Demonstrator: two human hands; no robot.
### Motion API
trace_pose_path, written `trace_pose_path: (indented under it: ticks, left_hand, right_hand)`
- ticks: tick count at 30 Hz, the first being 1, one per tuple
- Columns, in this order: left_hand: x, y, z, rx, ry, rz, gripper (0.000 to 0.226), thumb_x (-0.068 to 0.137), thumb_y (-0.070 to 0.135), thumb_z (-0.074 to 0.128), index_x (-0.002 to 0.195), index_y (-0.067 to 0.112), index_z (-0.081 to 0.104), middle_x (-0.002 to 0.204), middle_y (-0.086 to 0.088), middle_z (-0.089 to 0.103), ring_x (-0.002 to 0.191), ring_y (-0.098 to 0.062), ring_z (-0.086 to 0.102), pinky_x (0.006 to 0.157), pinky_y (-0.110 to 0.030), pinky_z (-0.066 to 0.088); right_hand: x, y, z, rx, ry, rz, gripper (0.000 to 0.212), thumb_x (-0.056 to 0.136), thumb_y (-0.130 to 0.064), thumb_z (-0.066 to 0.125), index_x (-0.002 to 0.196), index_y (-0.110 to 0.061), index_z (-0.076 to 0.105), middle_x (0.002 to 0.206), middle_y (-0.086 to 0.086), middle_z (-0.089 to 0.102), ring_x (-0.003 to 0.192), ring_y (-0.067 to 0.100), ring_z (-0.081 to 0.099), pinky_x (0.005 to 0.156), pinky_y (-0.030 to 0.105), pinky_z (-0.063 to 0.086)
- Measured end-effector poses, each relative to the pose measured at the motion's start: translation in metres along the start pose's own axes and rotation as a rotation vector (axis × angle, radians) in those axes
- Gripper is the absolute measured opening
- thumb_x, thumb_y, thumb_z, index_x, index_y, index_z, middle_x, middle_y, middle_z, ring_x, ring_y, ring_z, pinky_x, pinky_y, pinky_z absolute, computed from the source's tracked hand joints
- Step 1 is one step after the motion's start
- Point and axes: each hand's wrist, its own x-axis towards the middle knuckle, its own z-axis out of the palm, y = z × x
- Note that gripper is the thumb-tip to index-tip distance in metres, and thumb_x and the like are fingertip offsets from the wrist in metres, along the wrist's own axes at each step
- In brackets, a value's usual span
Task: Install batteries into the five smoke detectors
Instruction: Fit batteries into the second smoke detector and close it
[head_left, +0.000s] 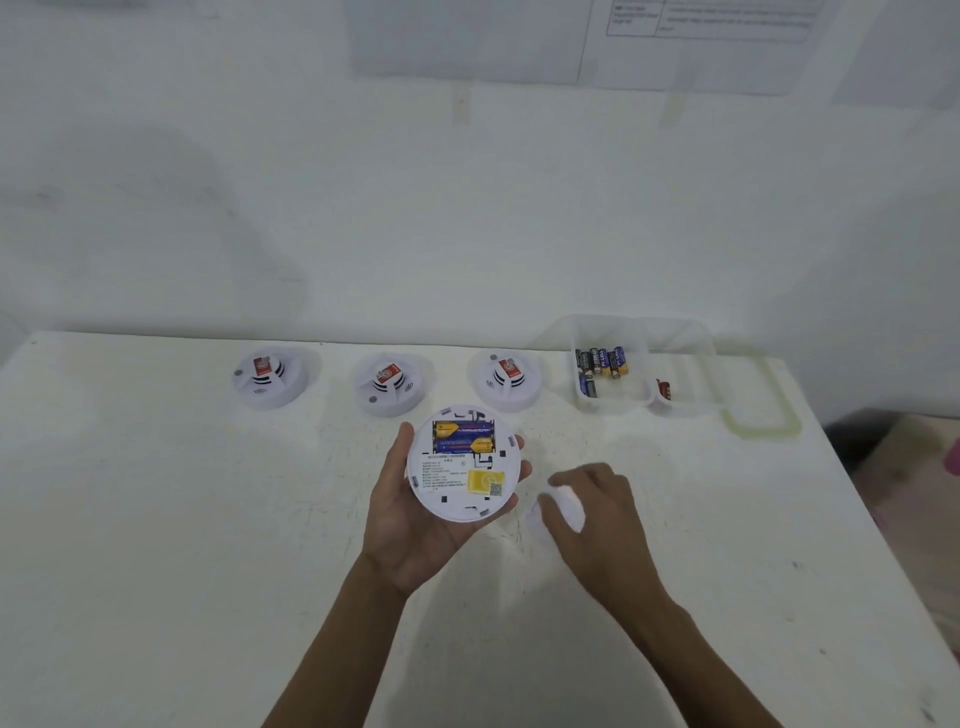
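The smoke detector (464, 470) held back-up in the left hand (415, 519) already has two batteries (464, 437) seated in its open compartment, so its filling looks done and only closing remains. Beyond it, three more detectors (387, 382) stand face-up in a row on the tabletop (156, 519); whether they are loaded cannot be told, and a fifth is not visible. Spare batteries lie in a clear tray (613, 374) right of that row. The left grip cradles the detector, fingers wrapped round its rim. The right hand (597, 509), just right of the detector, closes its fingers over a small white piece (563, 506), probably the cover.
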Motion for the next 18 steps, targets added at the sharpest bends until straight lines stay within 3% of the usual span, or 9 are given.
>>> trace_pose_path:
  ticks: [5, 9, 11, 13, 16, 18]
  left_hand:
    - [0.0, -0.003, 0.003, 0.031, -0.036, 0.036, 0.067, 0.096, 0.054, 0.03, 0.148, 0.01, 0.024, 0.151, -0.021, 0.026, 0.14, -0.042, 0.02, 0.115, -0.052, 0.003]
    - [-0.001, -0.007, -0.002, -0.025, -0.061, 0.086, 0.063, 0.1, 0.049, 0.022, 0.148, 0.01, 0.02, 0.152, -0.022, 0.024, 0.14, -0.042, 0.02, 0.114, -0.058, 0.006]
    - [-0.004, -0.008, -0.002, 0.012, 0.058, 0.081, 0.061, 0.1, 0.048, 0.023, 0.148, 0.01, 0.022, 0.151, -0.021, 0.027, 0.138, -0.041, 0.025, 0.112, -0.057, 0.014]
    - [-0.007, -0.005, -0.001, 0.071, 0.15, 0.115, 0.06, 0.1, 0.048, 0.025, 0.146, 0.01, 0.029, 0.148, -0.019, 0.034, 0.136, -0.037, 0.033, 0.111, -0.053, 0.023]
    - [-0.002, -0.003, 0.003, 0.163, 0.202, 0.13, 0.055, 0.091, 0.052, 0.047, 0.134, 0.018, 0.052, 0.136, -0.01, 0.053, 0.125, -0.029, 0.051, 0.103, -0.045, 0.041]
    - [-0.005, -0.006, 0.007, 0.096, 0.142, 0.115, 0.055, 0.097, 0.047, 0.035, 0.14, 0.014, 0.045, 0.142, -0.013, 0.047, 0.13, -0.029, 0.044, 0.107, -0.044, 0.036]
  right_hand:
    - [0.006, -0.064, -0.057, 0.264, 0.335, -0.129, 0.031, 0.086, -0.037, 0.047, 0.086, -0.012, 0.066, 0.085, -0.002, 0.065, 0.076, 0.008, 0.054, 0.072, 0.005, 0.039]
    - [0.005, -0.09, -0.063, 0.259, 0.249, -0.167, 0.035, 0.085, -0.043, 0.051, 0.088, -0.012, 0.066, 0.085, -0.002, 0.065, 0.07, -0.004, 0.049, 0.065, -0.002, 0.039]
    - [0.005, -0.097, -0.057, 0.251, 0.199, -0.136, 0.033, 0.085, -0.043, 0.058, 0.09, -0.012, 0.068, 0.087, 0.0, 0.067, 0.067, -0.005, 0.048, 0.063, -0.001, 0.037]
    - [0.006, -0.101, -0.052, 0.253, 0.147, -0.089, 0.028, 0.086, -0.037, 0.063, 0.096, -0.012, 0.068, 0.093, 0.001, 0.068, 0.071, 0.0, 0.052, 0.066, 0.002, 0.04]
    - [0.007, -0.105, -0.047, 0.278, 0.088, 0.015, 0.028, 0.087, -0.037, 0.062, 0.104, -0.015, 0.065, 0.102, -0.001, 0.065, 0.081, 0.007, 0.059, 0.074, 0.015, 0.053]
    - [0.007, -0.11, -0.047, 0.291, 0.083, 0.076, 0.027, 0.088, -0.037, 0.061, 0.106, -0.017, 0.063, 0.104, -0.003, 0.064, 0.085, 0.008, 0.06, 0.078, 0.019, 0.054]
